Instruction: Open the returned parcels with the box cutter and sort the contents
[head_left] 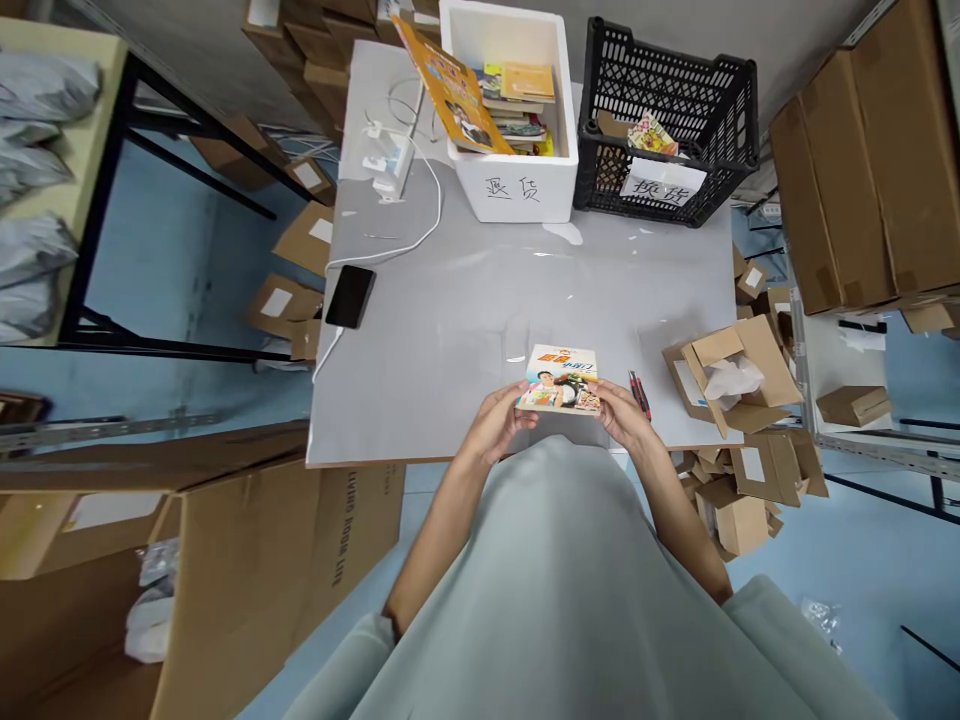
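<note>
Loose grey-green top (570, 600), sleeves (346, 660) seemingly elbow-length

Room over table (450, 300), bin (517, 208), crate (600, 170) beyond, carton (769, 355) right

Blue floor (877, 560) spreads either side of the grey table (465, 290) — light glints off it — pale shelf (86, 150) left, grey wall (795, 40) beyond.
</note>
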